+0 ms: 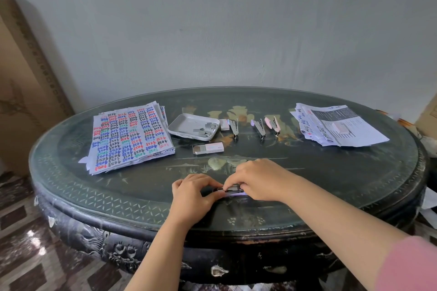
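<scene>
A small purple stapler [233, 191] lies near the front of the dark oval table [118, 186], mostly hidden by my hands. My left hand [192, 192] grips its left end with curled fingers. My right hand [256, 178] covers its right part, fingertips pinching the metal top. Further back stand three opened staplers: a white one [234, 128], a purple one [260, 128] and a pink one [274, 125]. A white tray [176, 126] holds several staple strips. An open staple box [208, 148] lies in front of the tray.
A stack of sheets with coloured handwriting [130, 136] lies at the left. Another paper pile [338, 129] with a small box on it lies at the right. A second small box [224, 124] sits beside the tray. A cardboard panel [21, 82] leans at far left.
</scene>
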`<act>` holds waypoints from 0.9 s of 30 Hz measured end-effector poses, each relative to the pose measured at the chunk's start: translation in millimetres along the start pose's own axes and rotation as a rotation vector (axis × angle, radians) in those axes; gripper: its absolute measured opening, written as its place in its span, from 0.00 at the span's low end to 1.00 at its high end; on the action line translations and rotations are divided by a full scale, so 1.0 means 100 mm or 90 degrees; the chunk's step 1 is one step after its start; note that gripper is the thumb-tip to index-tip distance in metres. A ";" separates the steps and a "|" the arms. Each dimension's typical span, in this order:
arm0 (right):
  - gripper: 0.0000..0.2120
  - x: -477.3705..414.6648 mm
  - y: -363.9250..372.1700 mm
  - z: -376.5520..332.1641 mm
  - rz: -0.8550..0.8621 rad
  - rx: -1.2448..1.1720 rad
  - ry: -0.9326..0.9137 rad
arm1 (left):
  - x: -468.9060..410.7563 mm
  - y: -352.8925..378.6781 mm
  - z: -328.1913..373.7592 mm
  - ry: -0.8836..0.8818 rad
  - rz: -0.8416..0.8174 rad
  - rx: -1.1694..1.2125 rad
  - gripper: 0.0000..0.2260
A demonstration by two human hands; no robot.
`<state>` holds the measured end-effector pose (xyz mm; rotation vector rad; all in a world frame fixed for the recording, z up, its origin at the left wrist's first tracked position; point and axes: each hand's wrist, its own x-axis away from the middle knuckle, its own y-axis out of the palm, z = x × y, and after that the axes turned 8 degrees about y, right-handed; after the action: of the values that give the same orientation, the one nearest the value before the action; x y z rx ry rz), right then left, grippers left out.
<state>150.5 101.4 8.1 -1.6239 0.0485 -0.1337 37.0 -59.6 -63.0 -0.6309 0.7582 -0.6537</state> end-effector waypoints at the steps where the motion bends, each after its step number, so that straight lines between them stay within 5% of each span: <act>1: 0.23 -0.02 -0.01 0.00 -0.009 0.006 -0.001 | 0.00 0.00 0.00 -0.001 0.000 0.000 0.05; 16: 0.12 -0.19 -0.18 -0.16 -0.063 0.193 -0.062 | 0.00 -0.02 0.02 -0.005 -0.004 -0.013 0.05; 20: 0.04 -0.11 -0.14 -0.13 -0.039 0.068 -0.031 | 0.00 0.01 0.02 -0.009 -0.005 -0.021 0.07; 27: 0.05 -0.03 0.10 -0.01 0.059 -0.246 0.121 | 0.00 0.01 0.03 -0.019 0.001 -0.026 0.05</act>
<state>147.5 100.0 -2.1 -1.9865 0.3117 -0.2168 39.7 -58.1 -62.6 -0.6756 0.7461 -0.6279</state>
